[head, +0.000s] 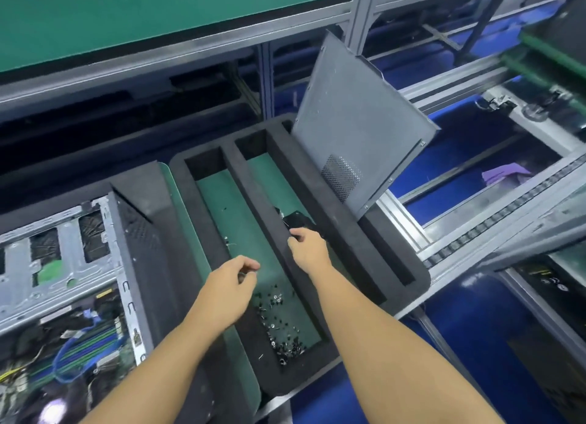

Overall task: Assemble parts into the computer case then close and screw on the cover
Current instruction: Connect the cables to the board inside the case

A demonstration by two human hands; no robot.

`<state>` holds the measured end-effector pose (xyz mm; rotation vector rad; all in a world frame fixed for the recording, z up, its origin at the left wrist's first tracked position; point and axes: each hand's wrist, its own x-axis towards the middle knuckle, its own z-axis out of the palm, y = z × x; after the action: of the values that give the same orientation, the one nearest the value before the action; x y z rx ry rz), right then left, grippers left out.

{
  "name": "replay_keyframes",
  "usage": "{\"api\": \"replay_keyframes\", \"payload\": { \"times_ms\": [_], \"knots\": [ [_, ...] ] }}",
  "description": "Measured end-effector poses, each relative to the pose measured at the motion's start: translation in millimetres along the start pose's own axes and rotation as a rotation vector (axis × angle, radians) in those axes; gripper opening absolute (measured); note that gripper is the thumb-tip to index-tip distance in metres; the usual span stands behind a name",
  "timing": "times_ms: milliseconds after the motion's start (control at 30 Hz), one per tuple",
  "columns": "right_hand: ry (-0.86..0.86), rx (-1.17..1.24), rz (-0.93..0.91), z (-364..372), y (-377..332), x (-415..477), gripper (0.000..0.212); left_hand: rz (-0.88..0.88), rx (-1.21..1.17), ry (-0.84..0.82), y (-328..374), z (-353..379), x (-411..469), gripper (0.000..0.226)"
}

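The left hand (233, 277) hovers over the left compartment of the foam tray (320, 182). Its fingertips are drawn in against the thumb as for a pinch, though what sits between them is too small to tell. The right hand (309, 249) reaches over the divider into the middle compartment. Its fingers curl at the near edge of the single black part (298, 221) lying there, and whether they grip it cannot be told.

Two hands, one tray, three compartments. Near the left hand, at the near end of the left compartment, lies a heap of small dark screws (282, 325), too many to count. In the narrow right slot stands one grey cover panel (358, 122), leaning to the far right.

Left of the tray and just beside it lies one open computer case (63, 265), with boards and blue cables showing. Tray and case rest on a green bench mat (177, 208) among aluminium racks (361, 11). One purple cloth (504, 173) lies on a lower blue shelf at the right.
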<state>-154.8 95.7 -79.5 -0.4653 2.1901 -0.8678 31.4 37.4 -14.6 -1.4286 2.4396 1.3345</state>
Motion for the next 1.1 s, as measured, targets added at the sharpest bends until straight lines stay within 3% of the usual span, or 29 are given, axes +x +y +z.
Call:
{"api": "replay_keyframes", "payload": {
  "times_ms": [100, 200, 367, 500, 667, 800, 900, 967, 1100],
  "knots": [
    [0.165, 0.04, -0.078, -2.1, 0.1, -2.5, 0.023, -0.005, -0.065, 0.02, 0.3, -0.3, 2.6, 0.015],
    [0.303, 0.237, -0.168, -14.6, -13.6, -13.2, 0.012, 0.027, -0.124, 0.049, 3.8, -0.9, 3.7, 0.017],
    [0.444, 0.359, -0.304, -48.4, -56.6, -33.2, 0.017, 0.015, -0.378, 0.131, 10.9, -10.2, 2.4, 0.021],
    [0.456, 0.565, -0.38, -64.0, -91.1, -55.5, 0.02, 0.075, -0.504, 0.193, 22.4, -29.2, -5.9, 0.02],
    [0.258, 0.848, -0.461, -56.7, -124.8, -92.6, 0.027, 0.214, -0.551, 0.155, 33.4, -66.2, -19.1, 0.035],
    [-0.014, 1.05, -0.577, -41.1, -150.7, -130.8, 0.029, 0.278, -0.425, 0.092, 24.8, -91.1, -38.3, 0.064],
    [-0.241, 1.111, -0.642, -28.3, -173.0, -157.2, 0.031, 0.307, -0.44, 0.079, 17.7, -102.2, -53.0, 0.07],
    [-0.375, 1.121, -0.666, -18.5, -188.5, -172.8, 0.03, 0.348, -0.514, 0.081, 12.0, -106.6, -59.0, 0.066],
    [-0.553, 1.191, -0.653, 1.1, -212.3, -197.3, 0.034, 0.399, -0.699, 0.052, -5.1, -120.7, -73.0, 0.034]
  ]
}}
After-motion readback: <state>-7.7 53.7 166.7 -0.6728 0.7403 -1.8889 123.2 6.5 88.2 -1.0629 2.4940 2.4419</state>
